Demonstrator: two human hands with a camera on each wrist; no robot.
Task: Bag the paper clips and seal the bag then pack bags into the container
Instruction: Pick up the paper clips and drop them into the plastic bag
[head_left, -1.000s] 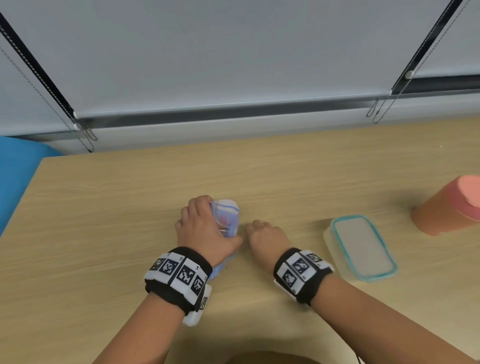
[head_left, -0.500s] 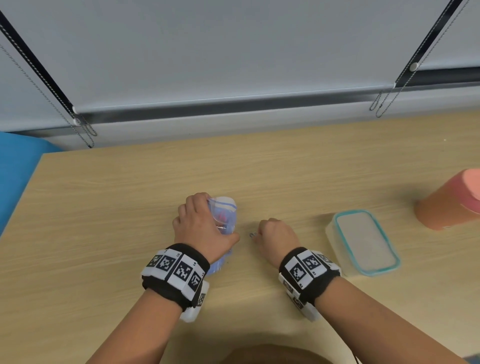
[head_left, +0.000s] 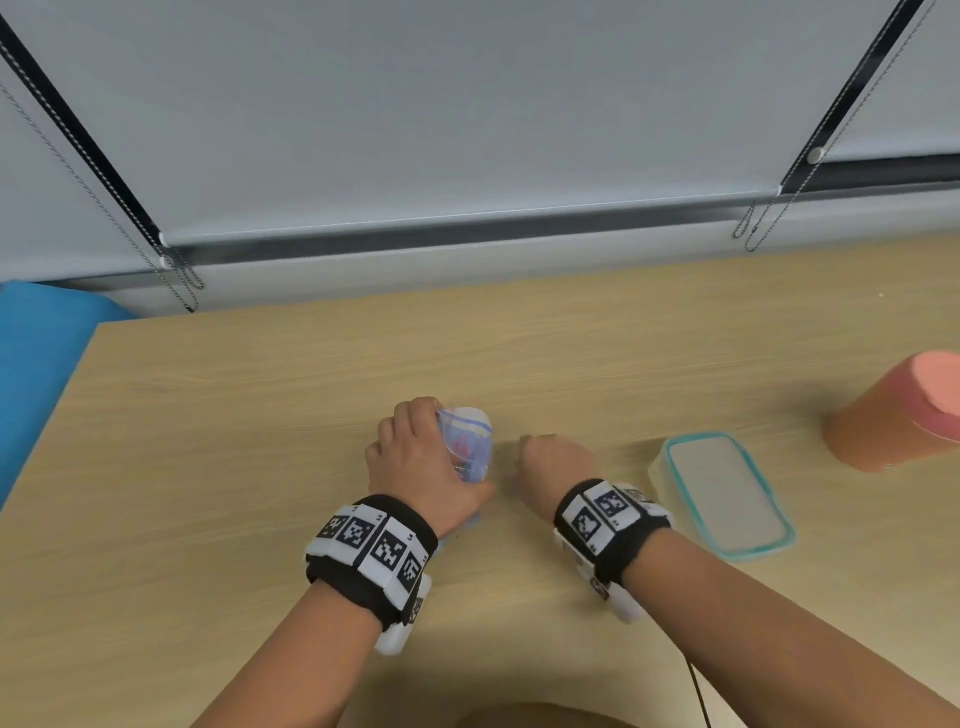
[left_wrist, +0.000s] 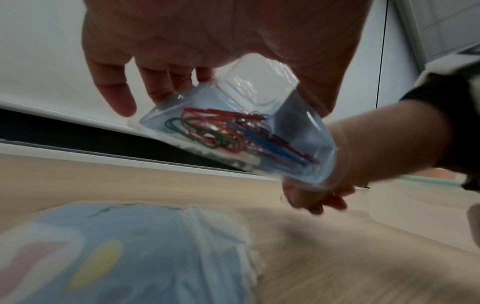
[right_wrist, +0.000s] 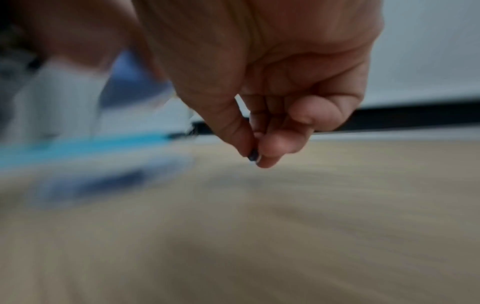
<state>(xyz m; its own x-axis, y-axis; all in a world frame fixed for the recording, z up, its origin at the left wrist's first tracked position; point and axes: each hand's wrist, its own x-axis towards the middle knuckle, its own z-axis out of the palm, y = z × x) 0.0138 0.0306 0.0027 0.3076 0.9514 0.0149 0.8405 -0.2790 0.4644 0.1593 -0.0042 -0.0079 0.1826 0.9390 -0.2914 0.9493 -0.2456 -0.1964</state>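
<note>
My left hand grips a small clear zip bag with a blue seal strip, mouth held open and turned toward the right. In the left wrist view the bag holds several coloured paper clips. My right hand sits just right of the bag, fingers curled. In the right wrist view thumb and forefinger pinch a small dark paper clip just above the table. A clear container with a teal-rimmed lid lies further right.
A pink-lidded cup lies on its side at the far right. Another bluish bag lies flat on the wooden table under my left wrist. A blue surface borders the table's left edge. Window blinds run behind.
My right hand drew a little to the right, away from the bag, and picked a clip off the table. The left hand kept holding the bag.
</note>
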